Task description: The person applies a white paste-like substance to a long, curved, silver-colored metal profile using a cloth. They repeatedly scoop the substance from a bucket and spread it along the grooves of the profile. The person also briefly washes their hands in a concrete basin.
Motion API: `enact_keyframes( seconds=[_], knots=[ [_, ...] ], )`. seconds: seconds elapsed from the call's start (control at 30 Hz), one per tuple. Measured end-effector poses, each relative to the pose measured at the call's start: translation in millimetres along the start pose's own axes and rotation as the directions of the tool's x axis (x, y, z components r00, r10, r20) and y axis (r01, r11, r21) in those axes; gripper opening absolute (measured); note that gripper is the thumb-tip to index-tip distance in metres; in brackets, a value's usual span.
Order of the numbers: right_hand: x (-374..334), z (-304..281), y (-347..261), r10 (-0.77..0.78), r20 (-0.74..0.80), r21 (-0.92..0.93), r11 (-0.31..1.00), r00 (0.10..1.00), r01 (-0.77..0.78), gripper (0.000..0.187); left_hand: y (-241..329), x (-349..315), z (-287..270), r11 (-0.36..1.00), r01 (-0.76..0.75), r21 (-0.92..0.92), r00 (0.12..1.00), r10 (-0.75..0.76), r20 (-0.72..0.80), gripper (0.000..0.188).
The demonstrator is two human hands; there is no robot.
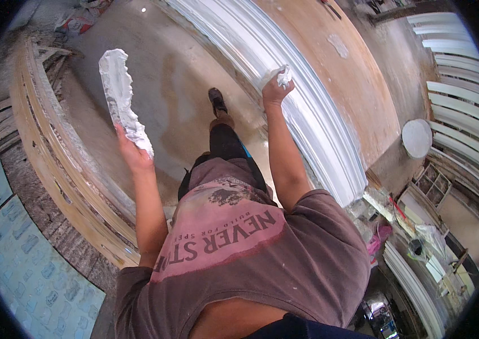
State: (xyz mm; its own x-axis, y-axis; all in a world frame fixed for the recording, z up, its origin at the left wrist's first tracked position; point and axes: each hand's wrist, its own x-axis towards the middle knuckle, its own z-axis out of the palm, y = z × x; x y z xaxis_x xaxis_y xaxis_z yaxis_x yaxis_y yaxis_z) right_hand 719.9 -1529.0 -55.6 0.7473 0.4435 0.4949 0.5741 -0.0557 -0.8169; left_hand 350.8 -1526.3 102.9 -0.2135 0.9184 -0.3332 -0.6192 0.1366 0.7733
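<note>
White slab (117,82), ragged-edged, in left hand (133,153), well apart from moulding (318,124).

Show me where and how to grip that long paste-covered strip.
Grip the strip by its near end, probably from the left: the left hand holds there, and white paste heaps over the face and ragged right edge, while the left edge looks straighter.

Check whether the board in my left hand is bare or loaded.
Loaded: thick white paste lies along the board, which the left hand holds.
</note>
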Motion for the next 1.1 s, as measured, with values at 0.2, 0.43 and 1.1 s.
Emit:
enact_keyframes(
  seconds=[0.2,0.43,1.1],
  knots=[
    [33.2,106.3,-38.3,-0.133,0.029,-0.06,0.989,0.991,0.135,0.01,24.5,98.6,13.8,1.0,0.008,-0.023,0.999,-0.007,0.035,0.048],
    [61.6,219.3,-80.7,0.129,0.121,0.041,0.99,0.984,-0.135,0.008,60.5,235.6,51.0,0.998,0.041,-0.052,0.996,-0.037,0.08,0.041],
    [132.7,598.5,-168.2,0.055,0.282,0.084,0.993,0.958,-0.082,0.01,161.9,575.6,76.7,0.998,0.025,-0.053,0.997,-0.021,0.068,0.045]
  ],
)
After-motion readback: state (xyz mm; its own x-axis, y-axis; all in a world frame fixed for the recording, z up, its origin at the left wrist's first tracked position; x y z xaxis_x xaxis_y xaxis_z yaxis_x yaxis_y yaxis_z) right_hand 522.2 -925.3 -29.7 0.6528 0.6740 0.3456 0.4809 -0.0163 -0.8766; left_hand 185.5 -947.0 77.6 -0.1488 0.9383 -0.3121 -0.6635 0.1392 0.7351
